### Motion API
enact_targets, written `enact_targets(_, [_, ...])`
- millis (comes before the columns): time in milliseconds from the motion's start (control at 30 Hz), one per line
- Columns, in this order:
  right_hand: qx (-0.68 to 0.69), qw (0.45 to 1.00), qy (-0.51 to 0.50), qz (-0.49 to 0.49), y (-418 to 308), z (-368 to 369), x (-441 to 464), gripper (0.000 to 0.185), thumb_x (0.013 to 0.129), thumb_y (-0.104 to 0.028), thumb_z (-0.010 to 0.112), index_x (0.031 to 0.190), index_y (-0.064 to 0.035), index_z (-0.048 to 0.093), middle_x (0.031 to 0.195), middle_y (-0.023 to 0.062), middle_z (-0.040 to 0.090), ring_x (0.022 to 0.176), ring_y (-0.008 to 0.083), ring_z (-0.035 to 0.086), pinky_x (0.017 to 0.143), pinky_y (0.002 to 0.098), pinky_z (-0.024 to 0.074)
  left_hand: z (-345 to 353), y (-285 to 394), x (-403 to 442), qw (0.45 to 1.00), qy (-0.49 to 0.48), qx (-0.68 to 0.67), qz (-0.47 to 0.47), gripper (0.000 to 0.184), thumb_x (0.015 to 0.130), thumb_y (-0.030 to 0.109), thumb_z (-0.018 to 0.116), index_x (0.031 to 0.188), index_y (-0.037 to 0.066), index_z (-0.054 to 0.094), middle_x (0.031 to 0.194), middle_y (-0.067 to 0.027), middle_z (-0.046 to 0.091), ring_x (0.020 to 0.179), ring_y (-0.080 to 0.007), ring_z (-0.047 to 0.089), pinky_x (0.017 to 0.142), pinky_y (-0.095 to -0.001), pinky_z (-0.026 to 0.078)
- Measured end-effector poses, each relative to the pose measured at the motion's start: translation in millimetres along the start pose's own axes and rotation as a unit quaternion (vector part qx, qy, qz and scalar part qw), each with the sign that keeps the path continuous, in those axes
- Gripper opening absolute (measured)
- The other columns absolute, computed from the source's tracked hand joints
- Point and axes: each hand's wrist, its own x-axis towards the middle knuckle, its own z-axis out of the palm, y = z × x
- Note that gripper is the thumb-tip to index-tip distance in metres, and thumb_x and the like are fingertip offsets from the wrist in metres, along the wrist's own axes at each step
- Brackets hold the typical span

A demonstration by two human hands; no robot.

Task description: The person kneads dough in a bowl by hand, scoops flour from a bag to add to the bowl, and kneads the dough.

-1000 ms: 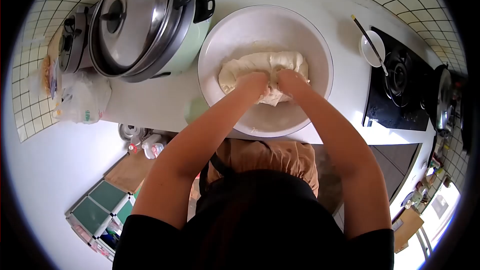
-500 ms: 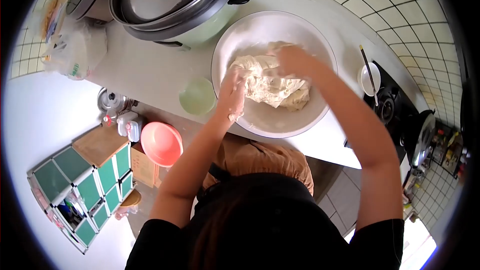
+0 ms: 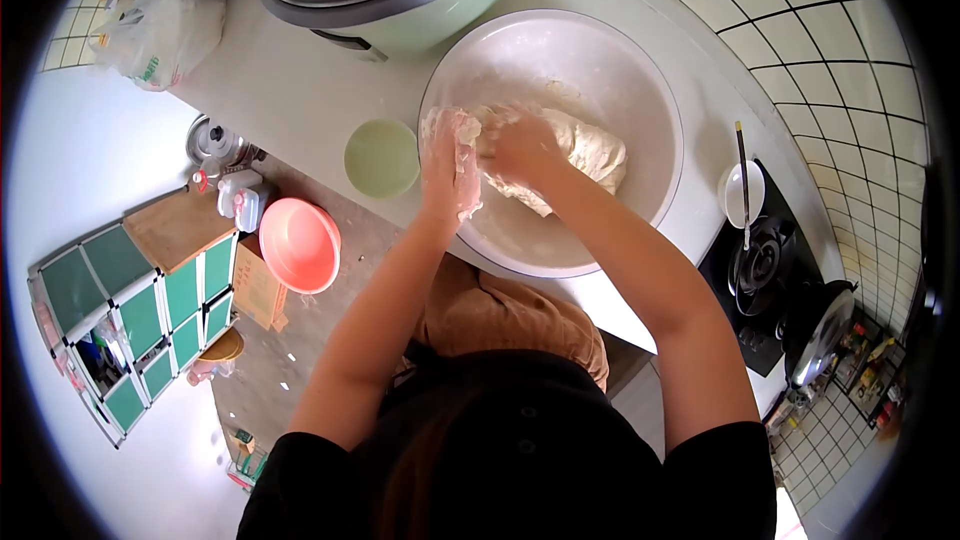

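Dough: We find the pale dough [image 3: 594,152] inside the wide basin [image 3: 622,72], a rough, lumpy roll lying slantwise, its left end partly hidden behind the hands.
Left hand: We see the left hand [image 3: 447,165] raised at the basin's left side, fingers extended upward, seemingly side by side, with dough stuck on the palm side.
Right hand: The right hand [image 3: 522,146] is beside it, over the dough's left end, fingers towards the left palm; blur means we cannot tell whether they pinch anything.
Sticky scraps: We judge that bits clinging to the skin could drop outside the basin if flicked leftward.
Basin footing: Its near rim is close to the front edge of the counter [image 3: 285,105], so a hard, uneven push could slide or tip it.
Green bowl: We would watch the pale green bowl [image 3: 382,158], near that same edge and the left forearm; an outward swing of the arm could knock it off.
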Motion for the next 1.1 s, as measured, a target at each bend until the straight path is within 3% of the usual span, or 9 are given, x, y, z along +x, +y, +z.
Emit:
enact_targets(300, [0.21, 0.935, 0.281, 0.043, 53.2, 4.3, -150.6, 0.042, 0.06, -0.001, 0.065, 0.1, -0.01, 0.056, 0.107, 0.0101, 0.059, 0.11, 0.0326, 0.049, 0.099, 0.0424, 0.0366, -2.7, 19.0, 10.2, 0.99, -0.025, 0.12, 0.075, 0.029, 0.088, 0.022, 0.044, 0.11, 0.004, 0.051, 0.111, -0.0164, 0.052, 0.101, -0.0413, 0.046, 0.093, -0.049, 0.033])
enact_targets(467, [0.182, 0.931, 0.277, 0.155, 53.5, 19.3, -166.9, 0.043, 0.059, -0.001, 0.065, 0.1, -0.0094, 0.056, 0.111, 0.008, 0.059, 0.106, 0.0326, 0.049, 0.099, 0.0431, 0.0365, 8.4, 50.1, 20.5, 0.983, -0.097, 0.146, 0.057, 0.03, 0.088, 0.027, 0.046, 0.11, 0.006, 0.053, 0.112, -0.0165, 0.053, 0.103, -0.0386, 0.048, 0.093, -0.0478, 0.034])
enact_targets(633, [0.244, 0.923, 0.253, 0.159, 51.2, 6.1, -171.4, 0.038, 0.066, -0.004, 0.065, 0.104, -0.008, 0.058, 0.114, 0.0098, 0.058, 0.109, 0.0323, 0.049, 0.098, 0.0435, 0.0365, 67.8, 93.3, 25.5, 0.914, -0.233, 0.15, 0.297, 0.043, 0.087, 0.027, 0.049, 0.122, 0.002, 0.049, 0.126, -0.0168, 0.049, 0.12, -0.0309, 0.043, 0.101, -0.0441, 0.031])
enact_targets(733, [0.387, 0.88, 0.233, 0.146, 53.4, -15.1, -191.6, 0.03, 0.079, -0.012, 0.061, 0.107, -0.0037, 0.057, 0.114, 0.0135, 0.058, 0.104, 0.0273, 0.055, 0.093, 0.0399, 0.0411, 102.5, 82.9, 22.3, 0.88, -0.286, 0.158, 0.346, 0.045, 0.087, 0.028, 0.05, 0.123, 0.0, 0.049, 0.129, -0.0167, 0.047, 0.123, -0.0305, 0.041, 0.104, -0.0439, 0.03])
enact_targets(833, [0.416, 0.738, 0.437, 0.301, 50.4, -25.8, -199.4, 0.03, 0.083, -0.015, 0.054, 0.111, -0.002, 0.054, 0.114, 0.0139, 0.056, 0.097, 0.022, 0.058, 0.087, 0.0344, 0.0448, 113.9, 82.0, 25.8, 0.851, -0.33, 0.203, 0.354, 0.044, 0.087, 0.028, 0.05, 0.122, 0.001, 0.05, 0.129, -0.0164, 0.047, 0.122, -0.0299, 0.042, 0.104, -0.0436, 0.029])
enact_targets(867, [0.433, 0.721, 0.469, 0.27, 41.8, -34.8, -186.2, 0.031, 0.088, -0.016, 0.046, 0.114, -0.0016, 0.052, 0.113, 0.0129, 0.056, 0.092, 0.0181, 0.058, 0.082, 0.0306, 0.0468, 113.9, 80.7, 25.8, 0.847, -0.333, 0.203, 0.362, 0.044, 0.087, 0.029, 0.05, 0.122, 0.002, 0.05, 0.129, -0.0162, 0.047, 0.123, -0.0295, 0.041, 0.104, -0.0436, 0.029])
enact_targets(900, [0.438, 0.732, 0.421, 0.308, 31.5, -39.7, -174.5, 0.032, 0.089, -0.02, 0.046, 0.116, -0.0029, 0.051, 0.115, 0.0146, 0.054, 0.1, 0.0238, 0.057, 0.087, 0.0346, 0.0445, 112.8, 80.3, 26.2, 0.841, -0.339, 0.202, 0.371, 0.044, 0.086, 0.029, 0.05, 0.123, 0.003, 0.05, 0.13, -0.0159, 0.046, 0.123, -0.0292, 0.04, 0.105, -0.0435, 0.029])
enact_targets(967, [0.306, 0.81, 0.441, 0.236, 34.2, -15.3, -136.5, 0.039, 0.087, -0.028, 0.05, 0.117, -0.0035, 0.05, 0.124, 0.0195, 0.048, 0.121, 0.0382, 0.04, 0.101, 0.0471, 0.0316, 111.3, 84.7, 33.9, 0.822, -0.431, 0.184, 0.323, 0.048, 0.086, 0.033, 0.049, 0.127, 0.008, 0.047, 0.134, -0.0118, 0.043, 0.127, -0.0287, 0.035, 0.107, -0.0431, 0.023])
enact_targets(1100, [0.176, 0.844, 0.43, 0.266, 43.4, 16.1, -77.5, 0.041, 0.087, -0.029, 0.046, 0.121, -0.0046, 0.05, 0.125, 0.0186, 0.048, 0.118, 0.0376, 0.042, 0.103, 0.047, 0.028, 118.5, 67.8, 44.6, 0.73, -0.493, 0.318, 0.351, 0.052, 0.084, 0.036, 0.048, 0.131, 0.016, 0.041, 0.136, -0.0046, 0.041, 0.129, -0.025, 0.029, 0.11, -0.0425, 0.016])
